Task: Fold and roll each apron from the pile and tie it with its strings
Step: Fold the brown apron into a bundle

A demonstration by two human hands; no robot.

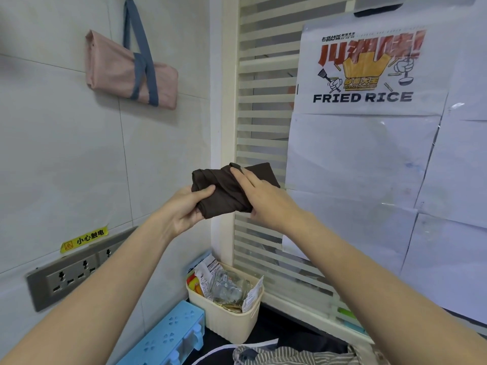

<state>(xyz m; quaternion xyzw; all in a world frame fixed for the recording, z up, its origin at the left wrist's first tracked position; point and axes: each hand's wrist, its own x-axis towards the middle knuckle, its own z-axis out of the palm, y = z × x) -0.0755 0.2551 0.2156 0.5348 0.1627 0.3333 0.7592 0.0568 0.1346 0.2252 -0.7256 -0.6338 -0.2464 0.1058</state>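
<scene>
I hold a dark brown apron (224,192), rolled into a short bundle, up in the air in front of the wall corner. My left hand (188,210) grips its left end from below, thumb on top. My right hand (259,198) lies over its right half with fingers stretched across the cloth and the thumb under it. A pink rolled apron (116,72), tied with its blue-grey strings, hangs on the tiled wall at upper left. A striped grey apron (297,356) lies on the counter at the bottom edge.
A cream basket (226,321) of packets and a glass jar stands in the counter corner. A light blue box (168,338) sits to its left. A socket strip (71,275) runs along the left wall. A slatted window with paper posters (369,75) fills the right.
</scene>
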